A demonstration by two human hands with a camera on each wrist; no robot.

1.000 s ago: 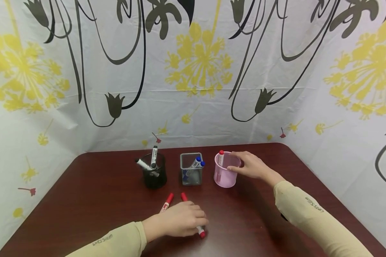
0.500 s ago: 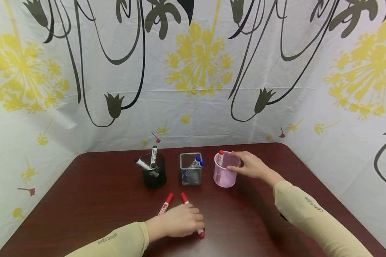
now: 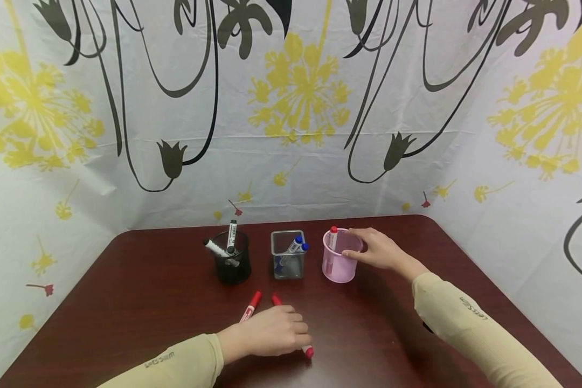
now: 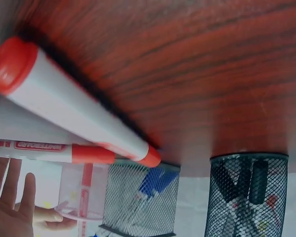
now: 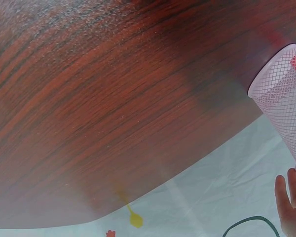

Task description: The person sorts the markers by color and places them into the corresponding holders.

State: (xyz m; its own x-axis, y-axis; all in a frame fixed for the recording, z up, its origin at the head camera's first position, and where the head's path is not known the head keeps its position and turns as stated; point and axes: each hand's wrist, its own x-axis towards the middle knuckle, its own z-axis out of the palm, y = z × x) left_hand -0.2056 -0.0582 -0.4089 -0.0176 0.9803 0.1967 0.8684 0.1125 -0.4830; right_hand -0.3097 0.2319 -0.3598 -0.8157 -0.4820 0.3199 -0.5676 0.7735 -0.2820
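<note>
My left hand holds a red marker between thumb and fingers; its middle is hidden under the hand. That red marker also shows beside the fingers in the left wrist view. Left of it, a second red marker lies on the table, large and close in the left wrist view. My right hand grips the pink mesh pen cup at its rim, thumb in front and fingers on the far side. One red-capped marker stands in this cup.
A square grey mesh holder with blue-capped markers stands left of the pink cup. Further left is a round black mesh cup with several black-capped markers. A patterned cloth hangs behind the dark red-brown table.
The red marker under my left hand has shifted slightly, its near end moving right, and a small shadow now shows below that end. My right hand and the pink cup stay put.
</note>
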